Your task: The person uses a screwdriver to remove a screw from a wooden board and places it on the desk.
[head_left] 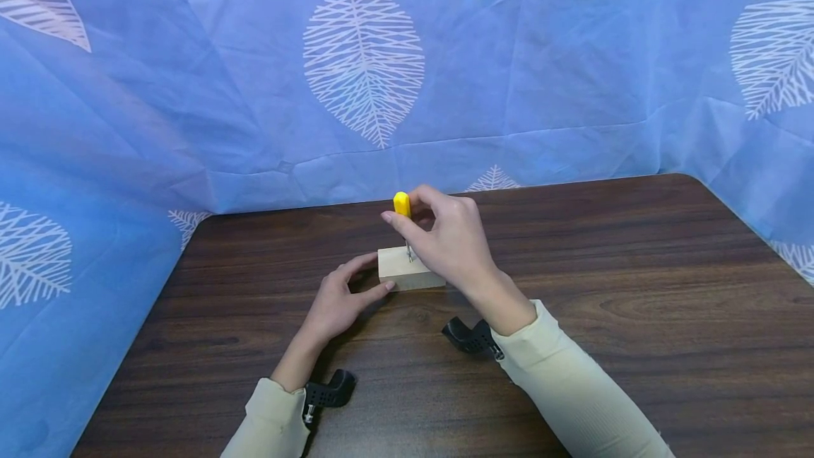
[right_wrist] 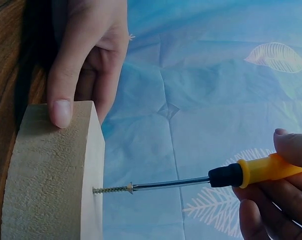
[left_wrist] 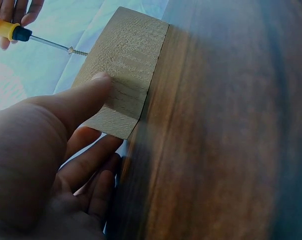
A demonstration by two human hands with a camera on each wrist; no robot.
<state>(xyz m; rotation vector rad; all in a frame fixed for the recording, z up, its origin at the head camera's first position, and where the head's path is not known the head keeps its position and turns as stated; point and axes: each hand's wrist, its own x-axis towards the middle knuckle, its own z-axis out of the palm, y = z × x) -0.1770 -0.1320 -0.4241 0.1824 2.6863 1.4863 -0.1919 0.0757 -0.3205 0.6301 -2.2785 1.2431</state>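
Note:
A pale wooden block (head_left: pixel 407 276) lies on the table, and a screw (right_wrist: pixel 111 189) stands partly sunk in its top face. My left hand (head_left: pixel 337 302) grips the block's left end, thumb on the near side and fingers round the back. The right hand (head_left: pixel 454 235) pinches the yellow handle of a screwdriver (right_wrist: pixel 260 171) between thumb and fingers. Its metal shaft points down, with the tip meeting the screw head in both wrist views. Much of the block's right part is hidden behind my right hand in the head view.
The dark wood-grain table (head_left: pixel 623 288) reaches back to a blue curtain (head_left: pixel 242 76) with white leaf prints. Black wrist-worn mounts (head_left: pixel 332 389) stick out from both cream sleeves, low over the tabletop.

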